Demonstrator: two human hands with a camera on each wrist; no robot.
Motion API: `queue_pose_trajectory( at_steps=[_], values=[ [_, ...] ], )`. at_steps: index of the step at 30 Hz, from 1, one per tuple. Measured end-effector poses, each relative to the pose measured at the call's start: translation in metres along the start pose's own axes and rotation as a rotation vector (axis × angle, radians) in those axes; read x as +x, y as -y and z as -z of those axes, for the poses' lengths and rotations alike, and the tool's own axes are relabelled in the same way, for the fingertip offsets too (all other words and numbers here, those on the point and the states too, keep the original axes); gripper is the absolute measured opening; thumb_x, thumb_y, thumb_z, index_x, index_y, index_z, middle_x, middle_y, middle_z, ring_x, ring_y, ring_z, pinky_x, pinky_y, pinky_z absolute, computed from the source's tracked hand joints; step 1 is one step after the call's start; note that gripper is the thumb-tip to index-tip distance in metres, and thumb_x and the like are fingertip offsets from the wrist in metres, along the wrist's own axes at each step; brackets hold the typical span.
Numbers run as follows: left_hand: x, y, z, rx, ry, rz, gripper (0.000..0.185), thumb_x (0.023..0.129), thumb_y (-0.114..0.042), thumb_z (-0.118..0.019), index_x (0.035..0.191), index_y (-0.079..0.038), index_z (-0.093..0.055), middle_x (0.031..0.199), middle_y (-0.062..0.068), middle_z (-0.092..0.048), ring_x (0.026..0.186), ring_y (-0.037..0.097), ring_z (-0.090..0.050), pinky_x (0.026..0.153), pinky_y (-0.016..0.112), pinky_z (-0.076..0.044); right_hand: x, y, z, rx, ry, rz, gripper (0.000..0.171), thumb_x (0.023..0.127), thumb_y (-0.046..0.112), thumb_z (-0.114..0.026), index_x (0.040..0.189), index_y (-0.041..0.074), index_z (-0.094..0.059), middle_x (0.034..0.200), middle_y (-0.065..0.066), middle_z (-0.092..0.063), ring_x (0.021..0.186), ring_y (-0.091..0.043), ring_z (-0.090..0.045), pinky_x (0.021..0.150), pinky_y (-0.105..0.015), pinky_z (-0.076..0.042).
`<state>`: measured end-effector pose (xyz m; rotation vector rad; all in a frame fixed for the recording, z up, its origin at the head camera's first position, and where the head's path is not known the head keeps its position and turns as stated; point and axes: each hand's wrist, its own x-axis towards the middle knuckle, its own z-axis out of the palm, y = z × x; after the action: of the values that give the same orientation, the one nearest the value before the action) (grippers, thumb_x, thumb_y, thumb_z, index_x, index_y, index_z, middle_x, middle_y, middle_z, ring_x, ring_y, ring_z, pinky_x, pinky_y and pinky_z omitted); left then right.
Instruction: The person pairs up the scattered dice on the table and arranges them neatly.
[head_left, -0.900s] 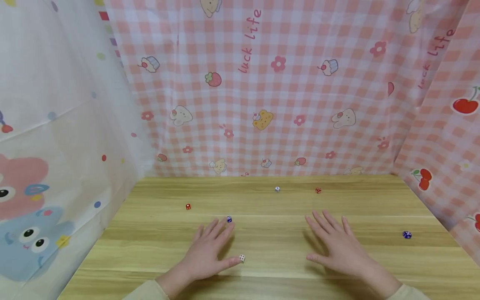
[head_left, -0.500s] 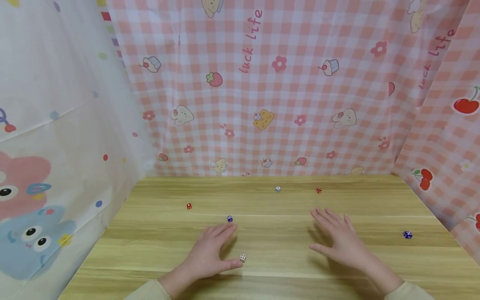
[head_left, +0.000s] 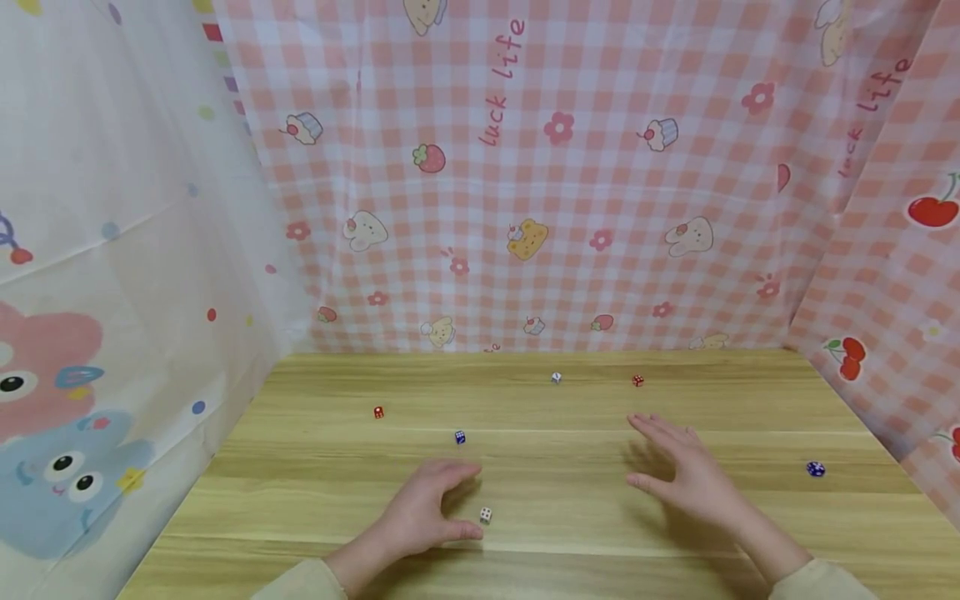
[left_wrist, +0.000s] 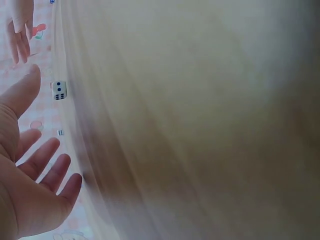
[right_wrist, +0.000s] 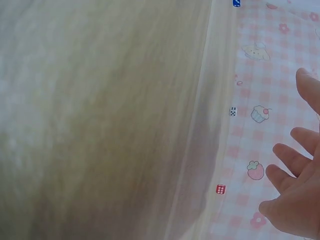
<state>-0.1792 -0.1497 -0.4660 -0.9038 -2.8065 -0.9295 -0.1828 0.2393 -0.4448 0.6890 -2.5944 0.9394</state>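
Two bare hands hover over a wooden table (head_left: 300,500) scattered with small dice.

From the head view, the left hand (head_left: 423,512) arches with fingers loosely bent, holding nothing, a white die (head_left: 485,515) just beside its thumb tip and a blue die (head_left: 460,437) a little beyond its fingers; the right hand (head_left: 686,471) is spread, empty, with a red die (head_left: 637,381) and a pale die (head_left: 556,377) farther out, and a dark blue die (head_left: 815,469) off to its outer side. The left wrist view shows the open palm (left_wrist: 25,185) with the white die (left_wrist: 59,90) near the thumb. The right wrist view shows relaxed fingers (right_wrist: 290,160), the red die (right_wrist: 220,189) near them.
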Motion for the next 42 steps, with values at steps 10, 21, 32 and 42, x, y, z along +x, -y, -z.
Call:
queue_pose_trajectory(
  at_steps=[10,21,32,42],
  values=[
    [0.003,0.002,-0.002,-0.06,0.032,0.032,0.064,0.071,-0.033,-0.089,0.125,-0.01,-0.067,0.123,0.002,-0.065,0.117,0.025,-0.055,0.102,0.046,-0.041,0.0,-0.003,0.003,0.075,0.047,-0.054,0.074,0.082,0.026,-0.082,0.143,0.002,-0.048,0.142,-0.026,-0.049,0.131,-0.052,-0.039,0.102,-0.074,-0.021],
    [0.005,0.004,-0.006,-0.045,0.023,-0.001,0.045,0.071,-0.03,-0.089,0.111,-0.014,-0.074,0.109,-0.005,-0.068,0.107,0.018,-0.057,0.098,0.041,-0.043,0.0,-0.008,0.005,0.109,0.083,-0.143,0.072,0.085,0.028,-0.079,0.145,0.002,-0.047,0.144,-0.027,-0.046,0.131,-0.053,-0.037,0.1,-0.073,-0.027],
    [0.007,0.006,-0.01,-0.033,-0.008,-0.049,0.032,0.071,-0.022,-0.09,0.099,-0.016,-0.077,0.097,-0.011,-0.069,0.099,0.013,-0.057,0.092,0.035,-0.045,0.002,-0.008,0.007,0.15,0.104,-0.168,0.072,0.088,0.028,-0.076,0.147,0.001,-0.043,0.145,-0.029,-0.043,0.128,-0.055,-0.039,0.096,-0.074,-0.03],
    [0.01,0.007,-0.015,-0.051,-0.044,-0.079,0.024,0.069,-0.016,-0.091,0.089,-0.02,-0.077,0.088,-0.016,-0.067,0.091,0.007,-0.056,0.087,0.031,-0.044,0.003,-0.008,0.008,0.183,0.118,-0.199,0.071,0.09,0.027,-0.075,0.148,0.002,-0.041,0.147,-0.028,-0.04,0.131,-0.056,-0.035,0.096,-0.075,-0.028]
  ],
)
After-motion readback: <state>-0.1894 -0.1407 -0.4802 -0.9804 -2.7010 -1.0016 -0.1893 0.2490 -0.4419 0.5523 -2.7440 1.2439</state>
